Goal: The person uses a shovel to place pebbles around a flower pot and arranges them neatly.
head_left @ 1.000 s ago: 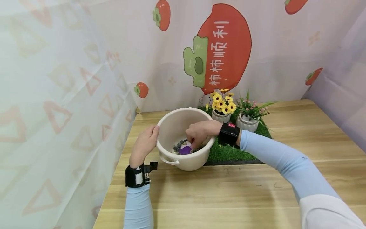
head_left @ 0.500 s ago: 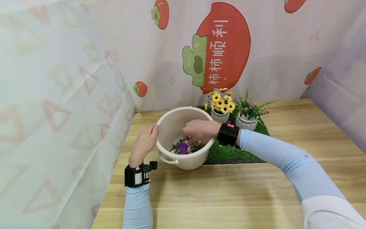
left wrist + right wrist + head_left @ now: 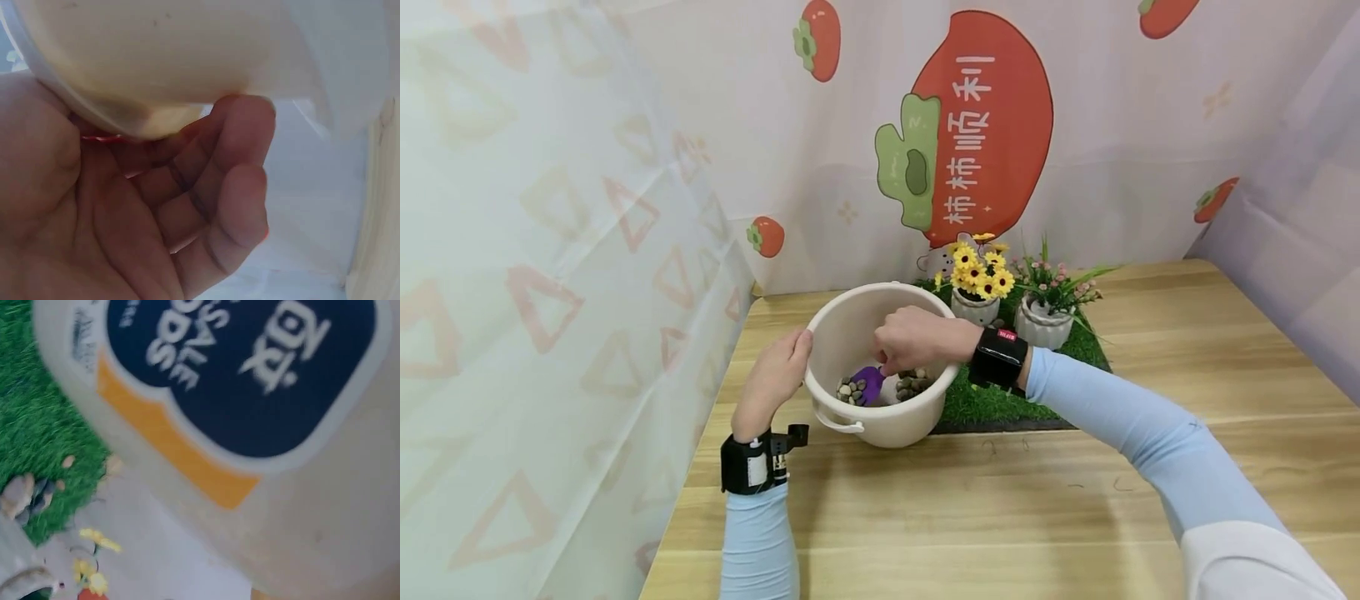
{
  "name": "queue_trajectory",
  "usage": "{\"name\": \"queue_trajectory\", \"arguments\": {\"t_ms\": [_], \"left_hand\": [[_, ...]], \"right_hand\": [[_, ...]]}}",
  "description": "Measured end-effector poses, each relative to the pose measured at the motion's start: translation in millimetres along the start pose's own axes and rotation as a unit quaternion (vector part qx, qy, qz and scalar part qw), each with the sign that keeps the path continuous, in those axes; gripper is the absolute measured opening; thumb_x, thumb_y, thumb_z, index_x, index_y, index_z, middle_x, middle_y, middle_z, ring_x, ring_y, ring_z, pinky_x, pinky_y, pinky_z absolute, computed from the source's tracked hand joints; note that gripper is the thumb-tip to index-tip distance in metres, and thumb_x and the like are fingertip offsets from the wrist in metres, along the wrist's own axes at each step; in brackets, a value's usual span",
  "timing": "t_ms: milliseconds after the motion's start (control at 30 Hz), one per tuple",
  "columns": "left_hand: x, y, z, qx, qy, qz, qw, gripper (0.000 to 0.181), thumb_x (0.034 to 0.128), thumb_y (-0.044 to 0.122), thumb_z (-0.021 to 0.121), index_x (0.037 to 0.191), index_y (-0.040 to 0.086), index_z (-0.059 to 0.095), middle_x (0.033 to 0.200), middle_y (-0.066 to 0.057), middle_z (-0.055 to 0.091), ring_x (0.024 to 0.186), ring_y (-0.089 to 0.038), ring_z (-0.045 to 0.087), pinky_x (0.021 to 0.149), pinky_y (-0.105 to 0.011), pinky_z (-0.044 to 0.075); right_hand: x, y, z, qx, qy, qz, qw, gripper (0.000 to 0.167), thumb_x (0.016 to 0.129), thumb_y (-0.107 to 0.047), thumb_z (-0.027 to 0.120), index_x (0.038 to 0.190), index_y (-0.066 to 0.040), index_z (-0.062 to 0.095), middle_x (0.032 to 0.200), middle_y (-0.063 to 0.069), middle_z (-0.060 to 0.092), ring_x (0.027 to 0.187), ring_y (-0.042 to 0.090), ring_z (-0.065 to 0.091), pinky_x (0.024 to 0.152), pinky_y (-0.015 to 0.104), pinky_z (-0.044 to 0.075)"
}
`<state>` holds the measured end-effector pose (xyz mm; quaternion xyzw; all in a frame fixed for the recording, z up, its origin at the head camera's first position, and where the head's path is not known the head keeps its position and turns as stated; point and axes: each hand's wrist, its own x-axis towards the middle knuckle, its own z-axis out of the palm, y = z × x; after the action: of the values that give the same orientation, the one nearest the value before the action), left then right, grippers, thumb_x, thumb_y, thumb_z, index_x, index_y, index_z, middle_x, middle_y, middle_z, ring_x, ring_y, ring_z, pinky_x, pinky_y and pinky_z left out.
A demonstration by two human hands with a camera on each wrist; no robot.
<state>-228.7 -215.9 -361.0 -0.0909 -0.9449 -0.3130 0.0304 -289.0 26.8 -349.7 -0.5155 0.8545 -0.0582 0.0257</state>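
A cream plastic bucket (image 3: 898, 427) stands on the wooden table. My left hand (image 3: 771, 379) grips its left rim, and in the left wrist view the curled fingers (image 3: 247, 134) touch the outer wall. Inside the bucket, my right hand (image 3: 917, 337) holds a small purple shovel (image 3: 870, 385) by its handle, which the fingers mostly hide. Several grey and tan pebbles (image 3: 850, 390) lie at the blade's left, and more pebbles (image 3: 913, 383) lie at the right of the bucket floor. The right wrist view shows only the bucket's labelled outer wall (image 3: 312, 531), not the hand.
Behind and right of the bucket, a square of artificial grass (image 3: 1000, 408) bears a pot of yellow flowers (image 3: 976, 308) and a pot of pink flowers (image 3: 1042, 323). The bucket's white handle (image 3: 838, 423) hangs at its front left. Printed cloth (image 3: 820, 192) closes off the back and sides.
My right hand has drawn the shovel leftward inside the bucket. Pebbles now sit bunched at its left, with pale bucket floor showing beside the blade. My left hand keeps its grip on the rim.
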Motion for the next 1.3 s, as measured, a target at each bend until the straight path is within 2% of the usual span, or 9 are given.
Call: {"name": "queue_trajectory", "arguments": {"t_ms": [300, 600, 767, 933, 1067, 1300], "left_hand": [[1.7, -8.5, -0.1, -0.006, -0.006, -0.008, 0.9999, 0.051, 0.1072, 0.040, 0.026, 0.123, 0.006, 0.060, 0.091, -0.013, 0.066, 0.073, -0.021, 0.059, 0.064, -0.031, 0.047], [2.6, -9.7, 1.4, -0.017, -0.010, -0.021, 0.9996, 0.050, 0.1070, 0.040, 0.026, 0.123, 0.005, 0.060, 0.088, -0.013, 0.064, 0.073, -0.020, 0.058, 0.063, -0.030, 0.046], [3.7, -8.1, 0.1, -0.015, -0.011, -0.025, 0.9995, 0.050, 0.1071, 0.039, 0.026, 0.123, 0.005, 0.059, 0.087, -0.012, 0.062, 0.070, -0.020, 0.057, 0.062, -0.030, 0.046], [5.4, -6.1, -1.0, -0.010, -0.006, -0.018, 0.9998, 0.051, 0.1070, 0.040, 0.026, 0.124, 0.004, 0.059, 0.092, -0.014, 0.064, 0.074, -0.021, 0.058, 0.063, -0.030, 0.046], [4.8, -7.2, -0.6, -0.017, -0.011, -0.027, 0.9994, 0.051, 0.1069, 0.041, 0.026, 0.126, 0.005, 0.058, 0.094, -0.015, 0.065, 0.072, -0.021, 0.059, 0.062, -0.030, 0.047], [3.4, -9.0, 0.6, -0.024, -0.015, -0.041, 0.9988, 0.053, 0.1064, 0.043, 0.025, 0.131, 0.006, 0.055, 0.098, -0.016, 0.064, 0.072, -0.021, 0.059, 0.062, -0.030, 0.048]], "right_hand": [[0.4, 3, -4, 0.012, 0.011, 0.012, 0.9998, 0.012, 0.084, -0.031, 0.077, 0.083, -0.019, 0.075, 0.074, -0.006, 0.071, 0.062, 0.010, 0.060, 0.065, 0.030, 0.047], [-6.3, 6, -11, 0.034, 0.022, 0.023, 0.9989, 0.010, 0.087, -0.031, 0.075, 0.084, -0.022, 0.074, 0.076, -0.008, 0.069, 0.065, 0.008, 0.060, 0.065, 0.027, 0.045], [-12.6, 9, -16, 0.047, 0.045, 0.032, 0.9973, 0.009, 0.087, -0.033, 0.075, 0.082, -0.025, 0.073, 0.074, -0.011, 0.067, 0.067, 0.005, 0.059, 0.067, 0.026, 0.046], [-19.1, 7, -19, 0.040, 0.074, 0.043, 0.9955, 0.011, 0.086, -0.034, 0.075, 0.081, -0.026, 0.071, 0.071, -0.010, 0.065, 0.062, 0.006, 0.054, 0.062, 0.025, 0.040], [-24.4, 3, -19, 0.028, 0.092, 0.046, 0.9942, 0.013, 0.088, -0.036, 0.073, 0.082, -0.025, 0.070, 0.070, -0.009, 0.064, 0.060, 0.006, 0.051, 0.060, 0.024, 0.036], [-32.6, -1, -18, 0.025, 0.124, 0.070, 0.9895, 0.017, 0.087, -0.039, 0.073, 0.084, -0.023, 0.070, 0.074, -0.009, 0.065, 0.063, 0.006, 0.053, 0.061, 0.026, 0.041]]}}
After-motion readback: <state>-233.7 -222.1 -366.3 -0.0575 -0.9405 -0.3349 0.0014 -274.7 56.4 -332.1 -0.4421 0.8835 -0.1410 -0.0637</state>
